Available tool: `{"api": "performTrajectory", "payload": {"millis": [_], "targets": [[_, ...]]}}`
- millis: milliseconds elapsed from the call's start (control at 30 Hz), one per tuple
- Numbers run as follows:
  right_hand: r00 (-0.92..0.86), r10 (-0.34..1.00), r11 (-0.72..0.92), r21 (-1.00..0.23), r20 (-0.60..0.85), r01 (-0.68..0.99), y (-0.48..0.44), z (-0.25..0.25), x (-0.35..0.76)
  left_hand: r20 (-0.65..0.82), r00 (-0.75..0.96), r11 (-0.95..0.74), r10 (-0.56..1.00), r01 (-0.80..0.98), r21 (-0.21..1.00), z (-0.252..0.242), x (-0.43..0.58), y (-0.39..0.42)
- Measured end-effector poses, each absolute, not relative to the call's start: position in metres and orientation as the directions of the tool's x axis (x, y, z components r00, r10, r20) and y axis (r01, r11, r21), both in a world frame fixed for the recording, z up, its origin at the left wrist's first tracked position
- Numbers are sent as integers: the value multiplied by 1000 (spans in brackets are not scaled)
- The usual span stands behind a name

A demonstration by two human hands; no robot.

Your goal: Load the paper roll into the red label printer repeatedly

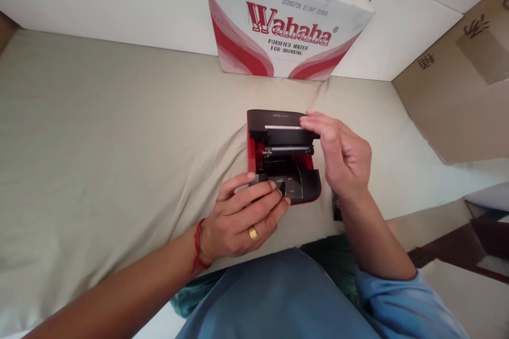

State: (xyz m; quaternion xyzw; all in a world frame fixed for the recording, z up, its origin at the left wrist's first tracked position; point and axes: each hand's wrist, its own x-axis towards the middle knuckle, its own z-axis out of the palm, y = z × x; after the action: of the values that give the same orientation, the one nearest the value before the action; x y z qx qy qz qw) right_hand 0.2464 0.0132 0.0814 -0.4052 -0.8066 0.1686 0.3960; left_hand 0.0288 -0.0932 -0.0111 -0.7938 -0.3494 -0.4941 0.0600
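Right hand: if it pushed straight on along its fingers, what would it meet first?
The upper black flap of the red-and-black device: the right hand's fingertips already overlap its right end. Whether they touch it or sit just above is unclear from this angle.

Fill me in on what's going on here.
A person has both hands at a small black-and-red device that sits open on a pale cloth, its roller showing inside. The left hand lies over the near left part of it, while the fingertips of the right hand are at its far right edge. Behind it stands a Wahaha water carton; a brown box is off to the right.
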Motion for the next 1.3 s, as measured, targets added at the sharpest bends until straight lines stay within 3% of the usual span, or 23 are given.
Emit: {"api": "performTrajectory", "payload": {"millis": [233, 400, 533, 667, 767, 900, 1300], "targets": [[-547, 687, 726, -469, 478, 503, -16, 54, 274, 844, 282, -730, 455, 661, 173, -9, 30, -91], [-580, 716, 696, -472, 390, 541, -19, 44, 281, 827, 255, -730, 500, 638, 245, -11, 29, -91], [-531, 748, 660, -522, 398, 539, -17, 47, 277, 789, 31, -652, 614, 583, 485, -14, 19, -86], [-447, 779, 626, -576, 439, 525, -24, 52, 268, 513, -194, -453, 836, 283, 845, -27, 3, -72], [-499, 727, 684, -552, 471, 476, -34, 59, 266, 305, -81, -306, 949, 4, 952, -36, -3, -61], [-610, 603, 796, -446, 514, 410, -46, 60, 275, 244, 68, -223, 967, -233, 947, -36, -1, -54], [-612, 549, 836, -360, 569, 415, -66, 34, 290, 205, 196, -131, 959, -337, 932, -37, 2, -53]]}}
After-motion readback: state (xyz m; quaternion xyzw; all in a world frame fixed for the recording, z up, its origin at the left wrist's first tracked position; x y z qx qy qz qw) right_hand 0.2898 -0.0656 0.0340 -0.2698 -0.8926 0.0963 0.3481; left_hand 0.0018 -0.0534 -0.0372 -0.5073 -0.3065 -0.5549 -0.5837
